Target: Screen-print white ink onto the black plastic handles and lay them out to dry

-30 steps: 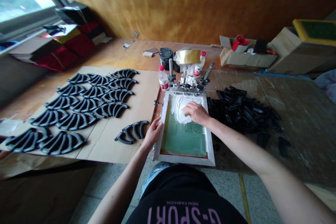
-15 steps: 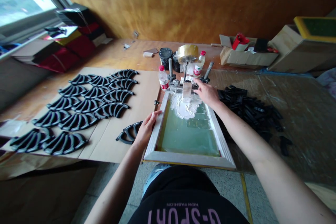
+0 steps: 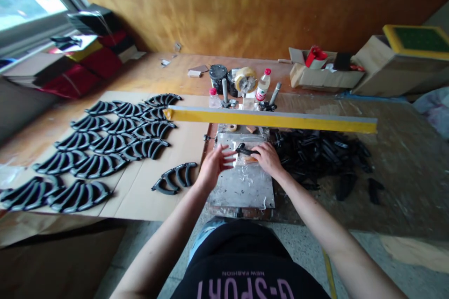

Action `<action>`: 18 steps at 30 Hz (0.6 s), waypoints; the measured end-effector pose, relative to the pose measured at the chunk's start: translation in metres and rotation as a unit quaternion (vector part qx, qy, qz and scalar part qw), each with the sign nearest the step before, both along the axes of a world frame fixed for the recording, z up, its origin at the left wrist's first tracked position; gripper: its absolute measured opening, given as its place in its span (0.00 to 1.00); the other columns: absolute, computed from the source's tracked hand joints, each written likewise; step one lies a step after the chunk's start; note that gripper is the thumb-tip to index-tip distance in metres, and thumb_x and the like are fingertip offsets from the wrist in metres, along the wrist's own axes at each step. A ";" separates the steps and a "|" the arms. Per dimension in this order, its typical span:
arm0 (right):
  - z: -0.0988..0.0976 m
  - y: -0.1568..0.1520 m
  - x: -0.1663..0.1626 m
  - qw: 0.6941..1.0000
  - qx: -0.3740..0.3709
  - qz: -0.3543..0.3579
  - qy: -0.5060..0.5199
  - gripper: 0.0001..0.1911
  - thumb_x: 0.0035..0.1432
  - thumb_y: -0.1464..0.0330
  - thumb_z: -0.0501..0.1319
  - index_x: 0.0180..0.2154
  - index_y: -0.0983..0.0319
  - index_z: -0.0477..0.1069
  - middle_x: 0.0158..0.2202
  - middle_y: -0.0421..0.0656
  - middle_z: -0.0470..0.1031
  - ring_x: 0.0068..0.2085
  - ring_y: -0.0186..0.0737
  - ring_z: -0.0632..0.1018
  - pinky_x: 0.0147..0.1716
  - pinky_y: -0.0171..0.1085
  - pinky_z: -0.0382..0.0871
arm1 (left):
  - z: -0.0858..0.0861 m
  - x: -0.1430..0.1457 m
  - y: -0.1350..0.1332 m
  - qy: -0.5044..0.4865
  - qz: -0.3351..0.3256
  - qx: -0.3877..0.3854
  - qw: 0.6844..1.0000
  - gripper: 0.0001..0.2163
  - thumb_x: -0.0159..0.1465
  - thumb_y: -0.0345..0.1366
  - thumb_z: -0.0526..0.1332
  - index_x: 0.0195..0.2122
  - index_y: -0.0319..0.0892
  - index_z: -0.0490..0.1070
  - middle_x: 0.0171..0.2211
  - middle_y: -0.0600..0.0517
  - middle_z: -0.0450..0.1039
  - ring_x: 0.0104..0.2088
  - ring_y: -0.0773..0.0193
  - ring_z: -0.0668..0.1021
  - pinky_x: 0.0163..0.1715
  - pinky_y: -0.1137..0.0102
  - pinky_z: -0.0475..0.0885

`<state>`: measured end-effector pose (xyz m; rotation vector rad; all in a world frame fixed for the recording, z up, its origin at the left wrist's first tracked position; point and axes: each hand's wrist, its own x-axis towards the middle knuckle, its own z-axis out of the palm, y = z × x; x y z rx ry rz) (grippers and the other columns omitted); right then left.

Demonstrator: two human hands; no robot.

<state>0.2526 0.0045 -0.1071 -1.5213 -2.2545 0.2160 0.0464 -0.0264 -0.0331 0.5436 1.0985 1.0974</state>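
Observation:
In the head view, a black curved plastic handle (image 3: pixel 247 150) lies over a small block on the metal base plate (image 3: pixel 242 187). My right hand (image 3: pixel 269 159) has its fingers closed on the handle's right end. Just left of the handle, my left hand (image 3: pixel 216 164) is open, with its fingers spread and holding nothing. Above both hands the screen frame (image 3: pixel 273 118) is tilted up, so that only its yellow-taped front edge shows. Left of the base plate, several black handles (image 3: pixel 175 178) form a short curved row on cardboard.
More handles stand in fan-shaped rows (image 3: pixel 105 135) on the cardboard sheet (image 3: pixel 136 191). A heap of loose black handles (image 3: pixel 322 154) lies to the right. Behind the frame are a bottle with a red cap (image 3: pixel 263 85), a black tub (image 3: pixel 218 78) and metal posts (image 3: pixel 225 91).
The screen frame has swung up from lying flat, uncovering the base plate. My left hand has left the frame's side. My right hand has come down from the clamp end to the handle.

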 end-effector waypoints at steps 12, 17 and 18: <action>-0.007 -0.032 0.066 0.999 0.007 -0.045 0.028 0.18 0.59 0.81 0.52 0.44 0.61 0.75 0.41 0.46 0.75 0.45 0.43 0.74 0.47 0.41 0.69 | -0.123 -0.141 -0.110 0.209 0.198 -0.200 0.936 0.19 0.69 0.45 0.44 0.35 0.38 0.70 0.29 0.46 0.78 0.26 0.63 0.80 0.23 0.72 0.72; -0.033 -0.017 0.137 0.990 -0.127 -0.061 -0.006 0.20 0.54 0.78 0.60 0.48 0.58 0.73 0.46 0.45 0.74 0.46 0.42 0.76 0.49 0.41 0.69 | -0.155 -0.206 -0.124 0.319 0.141 -0.302 0.887 0.20 0.66 0.48 0.46 0.29 0.40 0.68 0.24 0.44 0.75 0.23 0.58 0.78 0.22 0.67 0.72; -0.037 -0.017 0.139 0.988 -0.149 -0.049 -0.004 0.18 0.54 0.78 0.61 0.46 0.58 0.74 0.45 0.44 0.74 0.45 0.42 0.76 0.48 0.40 0.69 | -0.157 -0.211 -0.122 0.337 0.119 -0.305 0.883 0.20 0.66 0.49 0.47 0.28 0.40 0.68 0.24 0.43 0.75 0.23 0.57 0.77 0.22 0.66 0.72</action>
